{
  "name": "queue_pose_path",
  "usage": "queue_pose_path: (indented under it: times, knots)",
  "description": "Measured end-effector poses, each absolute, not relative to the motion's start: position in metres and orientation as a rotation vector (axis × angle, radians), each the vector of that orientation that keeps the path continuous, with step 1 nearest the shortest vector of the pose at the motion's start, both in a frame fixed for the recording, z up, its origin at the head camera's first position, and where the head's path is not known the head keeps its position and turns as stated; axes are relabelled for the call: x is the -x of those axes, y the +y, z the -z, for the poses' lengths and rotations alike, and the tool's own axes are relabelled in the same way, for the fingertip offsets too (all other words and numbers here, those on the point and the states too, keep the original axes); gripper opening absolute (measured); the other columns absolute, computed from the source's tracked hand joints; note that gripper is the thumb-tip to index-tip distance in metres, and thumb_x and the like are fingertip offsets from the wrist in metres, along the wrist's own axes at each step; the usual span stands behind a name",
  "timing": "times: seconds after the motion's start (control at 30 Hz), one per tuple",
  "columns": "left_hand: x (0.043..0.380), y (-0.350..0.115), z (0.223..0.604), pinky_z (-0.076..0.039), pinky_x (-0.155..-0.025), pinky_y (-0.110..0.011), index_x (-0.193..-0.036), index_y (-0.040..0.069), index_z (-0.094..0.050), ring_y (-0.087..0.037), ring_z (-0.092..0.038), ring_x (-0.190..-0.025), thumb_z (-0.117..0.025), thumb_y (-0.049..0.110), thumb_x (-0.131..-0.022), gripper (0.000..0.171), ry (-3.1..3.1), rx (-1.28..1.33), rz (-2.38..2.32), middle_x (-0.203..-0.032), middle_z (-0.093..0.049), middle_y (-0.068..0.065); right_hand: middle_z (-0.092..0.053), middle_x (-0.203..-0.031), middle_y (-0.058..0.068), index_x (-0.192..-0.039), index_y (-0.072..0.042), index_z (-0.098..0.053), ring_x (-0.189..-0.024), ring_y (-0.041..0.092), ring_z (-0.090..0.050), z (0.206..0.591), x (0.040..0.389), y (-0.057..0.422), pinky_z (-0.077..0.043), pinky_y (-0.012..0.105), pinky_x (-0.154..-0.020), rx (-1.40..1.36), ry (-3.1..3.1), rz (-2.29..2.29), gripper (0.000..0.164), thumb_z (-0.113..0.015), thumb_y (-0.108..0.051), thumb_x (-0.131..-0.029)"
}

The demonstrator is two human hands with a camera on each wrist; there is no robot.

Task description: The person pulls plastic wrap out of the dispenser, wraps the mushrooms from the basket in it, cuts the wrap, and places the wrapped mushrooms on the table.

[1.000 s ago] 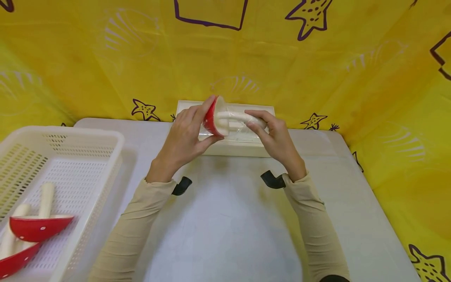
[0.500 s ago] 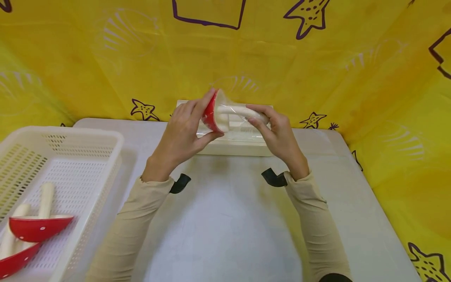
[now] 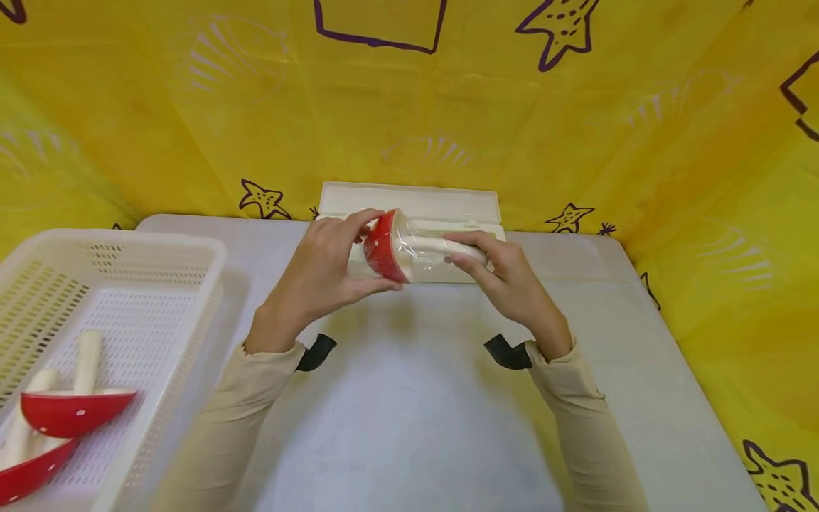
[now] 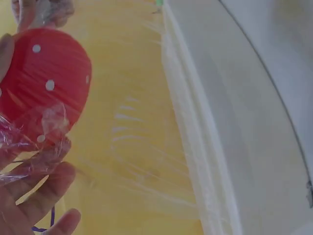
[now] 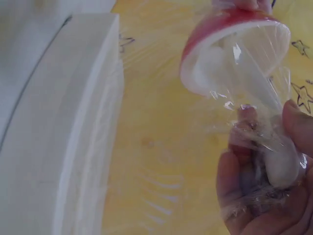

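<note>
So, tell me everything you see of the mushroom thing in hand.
The mushroom thing has a white-dotted red cap with a pale hollow underside and an off-white stem; it looks like plastic or ceramic. Clear film covers much of it. It's held sideways before the white box: the left hand grips the cap, the right hand the stem's end.

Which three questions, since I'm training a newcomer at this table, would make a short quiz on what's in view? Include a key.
1. Which hand holds the white handle?
2. Pick one: how many red bowls show in the basket?
a) one
b) two
c) four
3. True or false: the piece between the hands is bare, with no film on it.

Key:
1. The right hand; the left hand holds the spotted red cup at the other end.
2. b
3. False: clear film lies over it.
</note>
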State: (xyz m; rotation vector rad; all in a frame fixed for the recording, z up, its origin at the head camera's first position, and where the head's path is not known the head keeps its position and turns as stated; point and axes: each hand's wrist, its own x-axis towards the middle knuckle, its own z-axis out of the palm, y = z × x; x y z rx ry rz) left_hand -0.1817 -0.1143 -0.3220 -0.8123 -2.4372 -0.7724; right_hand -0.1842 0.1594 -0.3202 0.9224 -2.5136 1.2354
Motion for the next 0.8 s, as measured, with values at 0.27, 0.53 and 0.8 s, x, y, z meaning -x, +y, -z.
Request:
queue_pose_path:
  times: [0.27, 0.53, 0.8]
  knots:
    - [0.177, -0.118, 0.342, -0.053, -0.084, -0.039, -0.135, 0.009, -0.052, -0.021, -0.064, -0.091, -0.094, 0.042, -0.062, 0.09, -2.587, 0.881, 0.885, -0.105, -0.071, -0.005, -0.07, -0.102, 0.007, -0.127, -0.006, -0.063, -0.085, 0.017, -0.06, 0.34, 0.176, 0.166, -0.052, 0.026, -0.074, -0.959, -2.719, -1.32, 0.03, -0.062, -0.012, -0.097]
    - [0.177, -0.122, 0.359, -0.052, -0.08, -0.033, -0.141, 0.012, -0.051, -0.016, -0.059, -0.095, -0.087, 0.027, -0.074, 0.078, -2.63, 0.931, 1.191, -0.108, -0.067, -0.003, -0.07, -0.107, 0.013, -0.124, -0.002, -0.063, -0.094, 0.033, -0.064, 0.363, 0.177, 0.17, -0.056, 0.031, -0.086, -0.931, -2.735, -1.534, 0.028, -0.06, -0.011, -0.098]
    - [0.178, -0.121, 0.382, -0.048, -0.104, -0.046, -0.149, 0.018, -0.046, -0.028, -0.058, -0.121, -0.052, 0.021, -0.103, 0.046, -2.647, 0.896, 1.21, -0.136, -0.061, -0.01, -0.066, -0.109, 0.023, -0.124, 0.002, -0.061, -0.097, 0.038, -0.063, 0.383, 0.18, 0.17, -0.057, 0.041, -0.091, -0.914, -2.719, -1.696, 0.027, -0.056, -0.008, -0.1]
